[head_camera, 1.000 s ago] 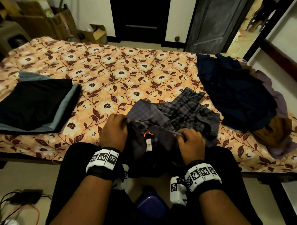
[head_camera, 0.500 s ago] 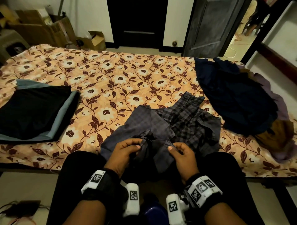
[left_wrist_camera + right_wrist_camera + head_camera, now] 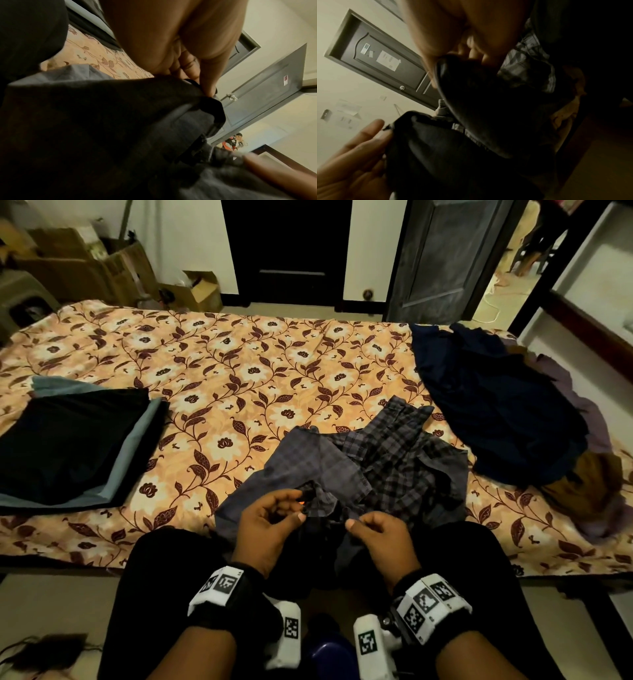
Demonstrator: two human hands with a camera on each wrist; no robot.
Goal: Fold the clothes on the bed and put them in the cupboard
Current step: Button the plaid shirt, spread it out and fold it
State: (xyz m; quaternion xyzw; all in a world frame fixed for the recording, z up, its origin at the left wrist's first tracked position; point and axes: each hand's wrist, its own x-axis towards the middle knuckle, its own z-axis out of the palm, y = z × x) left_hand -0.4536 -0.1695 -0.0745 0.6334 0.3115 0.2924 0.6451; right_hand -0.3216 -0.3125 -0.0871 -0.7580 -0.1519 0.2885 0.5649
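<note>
A grey checked shirt (image 3: 370, 463) lies crumpled at the near edge of the bed (image 3: 239, 364), its lower part hanging over my lap. My left hand (image 3: 274, 515) pinches the shirt's dark collar edge (image 3: 202, 92) between thumb and fingers. My right hand (image 3: 373, 529) grips the same edge a little to the right, its fingers curled round the dark fabric (image 3: 471, 83). A folded stack of black and grey-blue clothes (image 3: 75, 443) sits on the bed's left side. A loose pile of dark blue, purple and brown clothes (image 3: 507, 419) lies on the right.
The floral bedsheet (image 3: 219, 392) is bare between the stack and the pile. Cardboard boxes (image 3: 102, 268) stand beyond the bed at the back left. A dark doorway (image 3: 287, 251) and a grey door (image 3: 442, 254) are behind. My black-clad knees (image 3: 161, 583) press against the bed edge.
Both hands have turned palms up and drawn closer together along the collar edge. The shirt has been spread a little to the left on the bed.
</note>
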